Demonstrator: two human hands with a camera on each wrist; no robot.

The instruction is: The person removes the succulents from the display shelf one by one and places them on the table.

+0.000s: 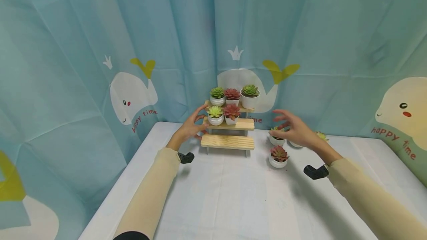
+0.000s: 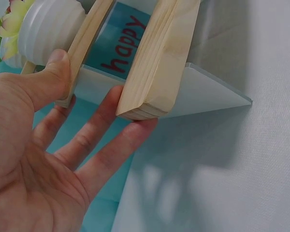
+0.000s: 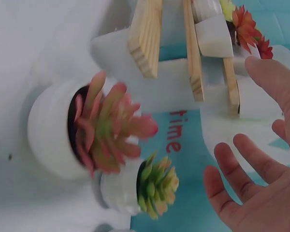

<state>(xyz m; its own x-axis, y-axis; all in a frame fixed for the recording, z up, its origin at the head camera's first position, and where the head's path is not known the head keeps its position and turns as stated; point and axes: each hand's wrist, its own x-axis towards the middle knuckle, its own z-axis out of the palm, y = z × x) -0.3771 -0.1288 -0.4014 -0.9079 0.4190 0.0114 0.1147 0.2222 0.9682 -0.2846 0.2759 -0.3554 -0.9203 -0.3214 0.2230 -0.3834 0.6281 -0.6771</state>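
At the left end of a three-tier wooden plant stand (image 1: pixel 228 142), my left hand (image 1: pixel 189 127) holds the middle board (image 2: pixel 89 36) between thumb and a finger. Other fingertips of that hand touch the end of the bottom board (image 2: pixel 157 72). Potted succulents fill part of the upper tiers: a light green one (image 1: pixel 215 115) and a red one (image 1: pixel 231 114) on the middle, several along the top. My right hand (image 1: pixel 297 130) hovers right of the stand, fingers apart and holding nothing. Below it are a yellow-green succulent (image 3: pixel 157 186) and a reddish succulent (image 3: pixel 106 125) in white pots.
Behind my right hand, a white pot (image 1: pixel 295 144) and a yellowish succulent (image 1: pixel 321 136) are partly hidden. A white cloth (image 1: pixel 220 195) covers the table. Blue curtains (image 1: pixel 186 29) with whale prints hang close behind the stand and along the left side.
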